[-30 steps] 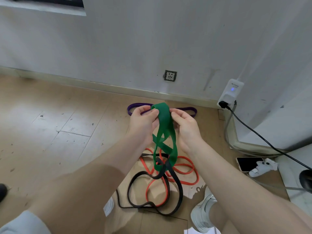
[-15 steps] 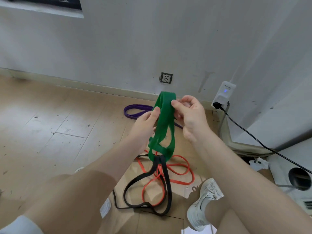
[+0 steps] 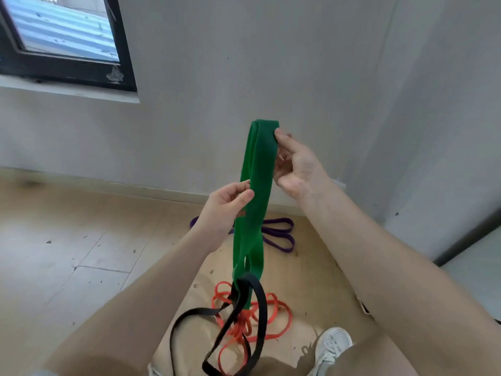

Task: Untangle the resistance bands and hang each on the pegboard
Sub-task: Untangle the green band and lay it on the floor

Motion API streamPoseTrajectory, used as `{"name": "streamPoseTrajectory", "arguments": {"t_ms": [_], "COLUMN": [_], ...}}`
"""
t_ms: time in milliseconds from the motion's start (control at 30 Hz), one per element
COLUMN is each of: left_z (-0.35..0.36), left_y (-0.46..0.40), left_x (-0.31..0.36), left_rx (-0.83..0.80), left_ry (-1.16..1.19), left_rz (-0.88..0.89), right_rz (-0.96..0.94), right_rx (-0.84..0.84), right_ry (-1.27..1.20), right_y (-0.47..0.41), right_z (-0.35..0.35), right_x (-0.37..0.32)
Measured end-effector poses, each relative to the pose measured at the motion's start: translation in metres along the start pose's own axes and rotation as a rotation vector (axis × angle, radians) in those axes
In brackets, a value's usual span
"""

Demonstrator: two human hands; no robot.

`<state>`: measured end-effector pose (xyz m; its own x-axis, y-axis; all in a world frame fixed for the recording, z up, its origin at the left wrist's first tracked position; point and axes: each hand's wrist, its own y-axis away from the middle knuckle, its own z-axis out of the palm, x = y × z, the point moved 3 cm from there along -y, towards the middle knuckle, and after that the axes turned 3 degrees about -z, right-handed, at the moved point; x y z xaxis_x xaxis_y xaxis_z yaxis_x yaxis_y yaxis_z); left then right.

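A wide green band (image 3: pixel 256 194) hangs stretched in front of the wall. My right hand (image 3: pixel 294 164) pinches it near its top fold. Lower down, my left hand (image 3: pixel 225 203) pinches its left edge between thumb and fingers. A black band (image 3: pixel 245 318) is looped through the green band's lower end and dangles from it. Beneath them an orange band (image 3: pixel 271 318) lies coiled on the floor. A purple band (image 3: pixel 279 233) lies by the skirting board. No pegboard is in view.
A grey wall (image 3: pixel 271 63) stands straight ahead, with a dark-framed window (image 3: pixel 62 42) at the upper left. Wood-look floor (image 3: pixel 67 240) spreads to the left. My white shoe (image 3: pixel 332 346) stands at the lower right beside the orange band.
Both hands have lifted the green band much higher, the right hand leading. The black band has come up off the floor with it. The view has tilted up, showing the window.
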<state>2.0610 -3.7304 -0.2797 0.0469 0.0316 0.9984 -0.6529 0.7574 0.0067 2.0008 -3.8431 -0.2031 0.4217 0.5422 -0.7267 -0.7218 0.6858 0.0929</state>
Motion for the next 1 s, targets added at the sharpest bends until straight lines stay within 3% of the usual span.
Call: {"name": "streamPoseTrajectory", "arguments": {"t_ms": [233,467,667,833,900,1000], "left_z": [0.007,0.016,0.019,0.016,0.013,0.009], "left_y": [0.014,0.001,-0.002,0.0,0.003,0.014], "left_x": [0.011,0.012,-0.005,-0.009,-0.012,-0.039], "left_rx": [0.17,0.282,0.386,0.419,0.375,0.295], "left_ry": [-0.09,-0.106,-0.06,-0.031,0.029,-0.065], "left_rz": [0.097,-0.016,-0.129,-0.139,-0.12,-0.081], "right_rz": [-0.101,0.043,-0.222,-0.263,-0.267,-0.228], "right_rx": [0.076,-0.016,-0.059,-0.026,0.003,0.007], "right_ry": [0.064,0.692,1.117,1.184,1.134,0.999], "right_y": [0.0,0.05,0.056,0.052,0.046,0.037], "right_z": [-0.021,-0.097,-0.109,-0.104,-0.105,-0.109], "right_x": [-0.013,0.083,0.113,0.119,0.114,0.105]}}
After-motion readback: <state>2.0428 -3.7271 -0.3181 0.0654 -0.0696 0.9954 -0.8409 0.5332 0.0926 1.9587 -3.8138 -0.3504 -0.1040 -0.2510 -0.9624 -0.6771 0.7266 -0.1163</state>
